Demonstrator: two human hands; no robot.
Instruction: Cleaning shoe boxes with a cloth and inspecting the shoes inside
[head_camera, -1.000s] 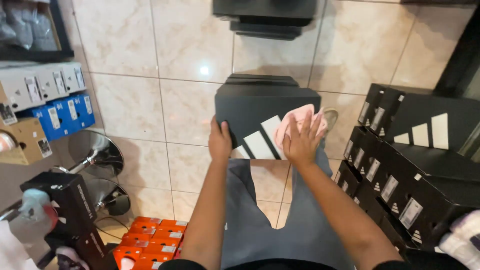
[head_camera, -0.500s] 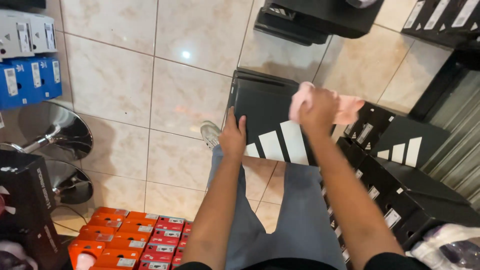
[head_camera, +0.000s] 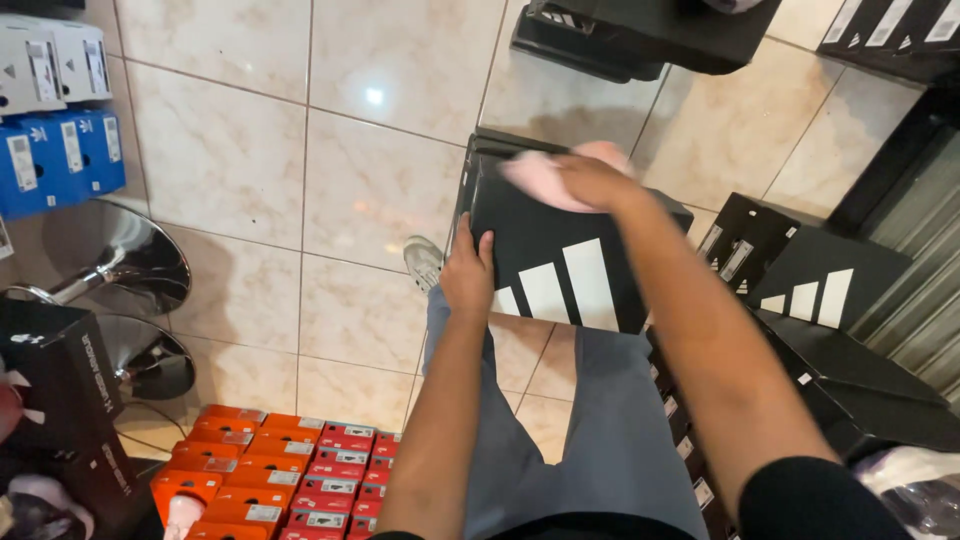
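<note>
black shoebox (head_camera: 560, 250): left hand (head_camera: 468, 275) grips its near edge, right hand (head_camera: 590, 180) presses pink cloth (head_camera: 535, 180) on top.

We see bright, even overhead light; a lamp glares off the glossy floor tiles (head_camera: 372, 97) far left. The right hand (head_camera: 585, 180) and pink cloth (head_camera: 535, 180) smear with motion blur. Soft shadows pool under the boxes.
</note>
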